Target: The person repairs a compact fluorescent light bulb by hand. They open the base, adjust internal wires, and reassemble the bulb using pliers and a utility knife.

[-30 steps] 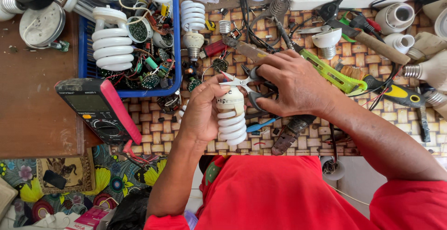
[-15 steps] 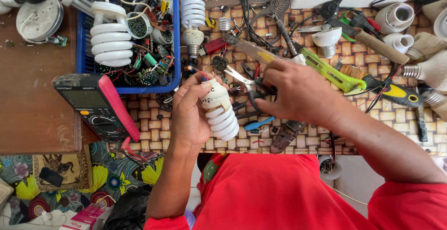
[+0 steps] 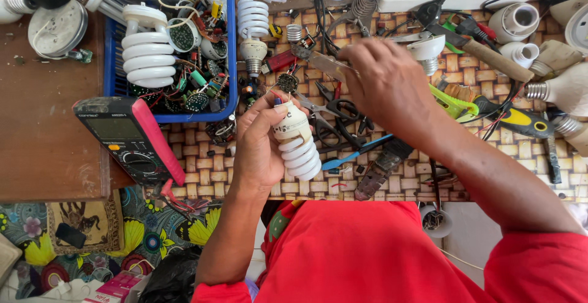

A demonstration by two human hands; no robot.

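My right hand (image 3: 386, 88) has lifted away, pinching a flat metal blade (image 3: 327, 65); my left hand (image 3: 260, 150) clamps the white spiral fluorescent bulb (image 3: 297, 140), base up for access.

There is just one camera, worn on the person's head. It looks straight down at the bench (image 3: 55, 156) from close up. The far edge of the bench is at the top of the picture. The near edge is low down, by the person's red shirt (image 3: 367, 254).
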